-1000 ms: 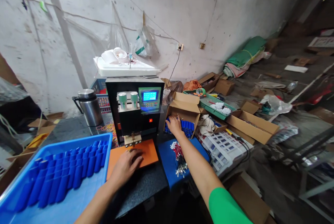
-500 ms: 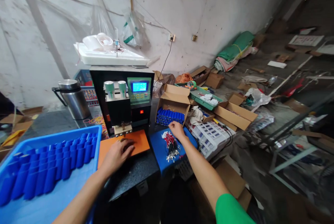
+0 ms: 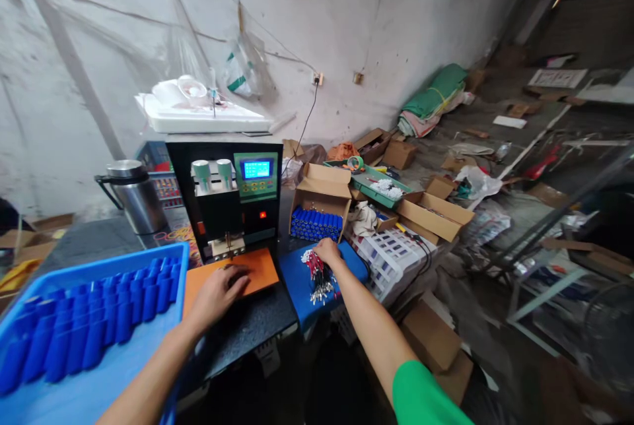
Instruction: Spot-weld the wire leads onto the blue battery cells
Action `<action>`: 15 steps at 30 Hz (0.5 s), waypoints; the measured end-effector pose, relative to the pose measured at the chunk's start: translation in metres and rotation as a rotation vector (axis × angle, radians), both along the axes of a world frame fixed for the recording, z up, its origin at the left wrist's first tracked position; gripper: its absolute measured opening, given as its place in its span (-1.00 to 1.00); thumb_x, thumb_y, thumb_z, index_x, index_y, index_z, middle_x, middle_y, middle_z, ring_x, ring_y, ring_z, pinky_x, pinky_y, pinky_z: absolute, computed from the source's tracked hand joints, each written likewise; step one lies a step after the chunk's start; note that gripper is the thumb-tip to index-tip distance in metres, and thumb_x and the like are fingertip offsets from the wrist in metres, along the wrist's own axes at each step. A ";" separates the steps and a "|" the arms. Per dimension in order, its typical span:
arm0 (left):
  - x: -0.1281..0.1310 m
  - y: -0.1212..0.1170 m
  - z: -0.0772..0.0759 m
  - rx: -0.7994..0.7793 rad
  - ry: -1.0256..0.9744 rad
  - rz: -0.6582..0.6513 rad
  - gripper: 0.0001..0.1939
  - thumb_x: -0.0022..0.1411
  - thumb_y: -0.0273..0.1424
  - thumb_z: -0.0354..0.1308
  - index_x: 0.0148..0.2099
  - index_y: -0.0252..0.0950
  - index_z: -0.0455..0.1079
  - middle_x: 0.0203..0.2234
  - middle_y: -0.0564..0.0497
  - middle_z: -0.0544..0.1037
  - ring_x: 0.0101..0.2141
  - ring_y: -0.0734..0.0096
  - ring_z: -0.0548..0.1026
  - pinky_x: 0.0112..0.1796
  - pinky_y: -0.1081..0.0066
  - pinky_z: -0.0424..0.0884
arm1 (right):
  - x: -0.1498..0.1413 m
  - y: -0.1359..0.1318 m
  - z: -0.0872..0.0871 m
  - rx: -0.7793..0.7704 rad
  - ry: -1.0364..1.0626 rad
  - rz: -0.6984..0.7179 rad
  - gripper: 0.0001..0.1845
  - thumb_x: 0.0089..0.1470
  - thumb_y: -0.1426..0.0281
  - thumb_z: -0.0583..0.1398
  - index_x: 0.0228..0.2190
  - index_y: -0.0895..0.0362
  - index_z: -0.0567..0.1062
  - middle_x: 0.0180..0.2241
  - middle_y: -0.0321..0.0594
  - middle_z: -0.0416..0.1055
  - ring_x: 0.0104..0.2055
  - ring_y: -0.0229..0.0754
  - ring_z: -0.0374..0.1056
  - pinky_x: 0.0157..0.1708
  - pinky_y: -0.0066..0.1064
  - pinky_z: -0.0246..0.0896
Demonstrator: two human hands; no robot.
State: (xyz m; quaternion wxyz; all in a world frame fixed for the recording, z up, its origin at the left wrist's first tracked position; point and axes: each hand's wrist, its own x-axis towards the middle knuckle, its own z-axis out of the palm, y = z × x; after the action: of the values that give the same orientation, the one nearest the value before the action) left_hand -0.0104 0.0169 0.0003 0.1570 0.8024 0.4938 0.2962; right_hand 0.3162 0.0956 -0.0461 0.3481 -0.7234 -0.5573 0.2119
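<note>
Listing the head view, item by item.

Right hand (image 3: 328, 252): mine, above the blue mat (image 3: 298, 285), at the upper edge of the wire bundle (image 3: 317, 272). Fingers curled in together; I cannot tell whether a lead is pinched between them.

Wire bundle: red and black leads lying loosely fanned on the mat, white ends toward the carton, metal tips toward me. Handling note, my judgement: neighbours probably snag, so a light fingertip pinch on one lead and a slow, straight draw should serve best.

Left hand (image 3: 220, 290): mine, palm down on the orange plate (image 3: 265, 268), near the contact pins (image 3: 228, 243) of the black machine (image 3: 262, 233). Thumb a little away from the fingers; their undersides are hidden, so I cannot tell whether they grip anything. Note: best kept low and steady, fingertips clear of the pins.

Machine fittings: screen (image 3: 256, 169) lit, red switch (image 3: 263, 215) glowing.

Carton (image 3: 324, 181): open, just beyond my right hand, blue cylinders (image 3: 317, 222) stacked on their sides within.

Blue tray (image 3: 113, 265): at my left, more blue cylinders standing in close rows.
</note>
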 end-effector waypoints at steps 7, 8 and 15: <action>0.000 0.002 -0.004 0.003 -0.019 0.006 -0.57 0.21 -0.11 -0.01 -0.11 -0.28 0.50 -0.20 -0.12 0.61 -0.18 0.14 0.54 -0.11 0.23 0.42 | 0.012 -0.007 0.006 0.167 0.223 -0.043 -0.67 -0.04 0.15 0.16 -0.55 0.15 0.50 -0.63 -0.30 0.40 -0.52 -0.23 0.31 -0.49 -0.48 0.15; 0.000 0.002 -0.004 0.005 -0.020 0.008 -0.57 0.21 -0.11 -0.01 -0.11 -0.28 0.50 -0.20 -0.12 0.61 -0.18 0.14 0.54 -0.11 0.23 0.41 | 0.015 -0.009 0.011 0.196 0.252 -0.048 -0.63 -0.03 0.10 0.14 -0.52 0.16 0.50 -0.64 -0.31 0.38 -0.55 -0.24 0.29 -0.52 -0.48 0.15; 0.001 -0.001 -0.002 0.020 -0.041 0.006 -0.58 0.22 -0.10 -0.01 -0.13 -0.27 0.51 -0.22 -0.10 0.62 -0.19 0.15 0.54 -0.13 0.25 0.41 | 0.014 -0.024 0.060 0.450 0.700 0.023 -0.59 -0.16 0.05 0.29 -0.48 0.16 0.43 -0.64 -0.40 0.28 -0.61 -0.36 0.15 -0.62 -0.54 0.07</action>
State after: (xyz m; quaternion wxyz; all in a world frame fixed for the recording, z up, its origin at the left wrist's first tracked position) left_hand -0.0091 0.0160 -0.0017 0.1581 0.7961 0.4899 0.3181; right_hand 0.3303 0.0711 0.0134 0.6638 -0.5072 -0.4458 0.3217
